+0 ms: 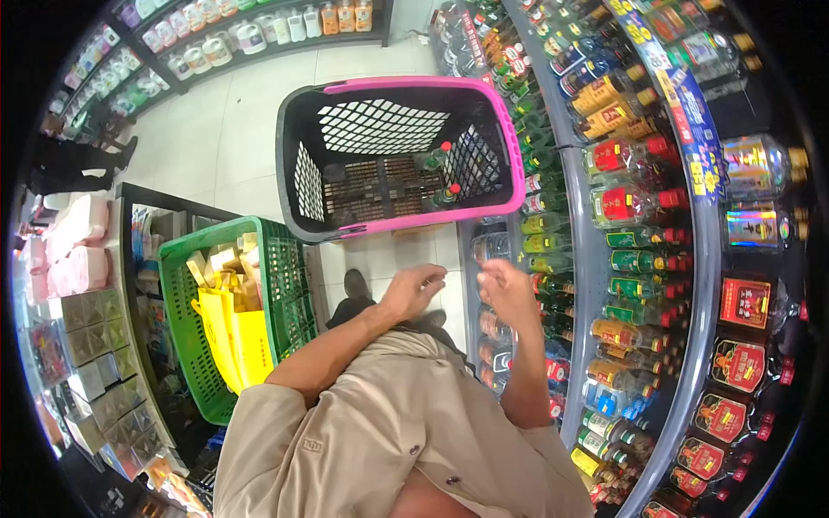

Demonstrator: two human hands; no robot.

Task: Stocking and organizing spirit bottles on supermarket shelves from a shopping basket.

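Observation:
My left hand (414, 292) hovers in front of my body, its fingers loosely bent and slightly apart, with nothing visible in them. To its right, my right hand (508, 292) is raised beside the bottle shelf, fingers half curled and apart. I see nothing held there either. Ahead of both hands stands a black shopping basket (298, 186) with a pink rim, apart from them. Two bottles with red caps, a nearer green bottle (446, 196) and a farther green bottle (437, 158), stand at its right end.
On the right, a curved shelf rail (566, 216) fronts rows of bottles. To the left stands a green crate (211, 231) with boxes and a yellow bag (231, 341). A display of packs (86, 324) borders it. Someone's dark-trousered leg (82, 171) shows at far left.

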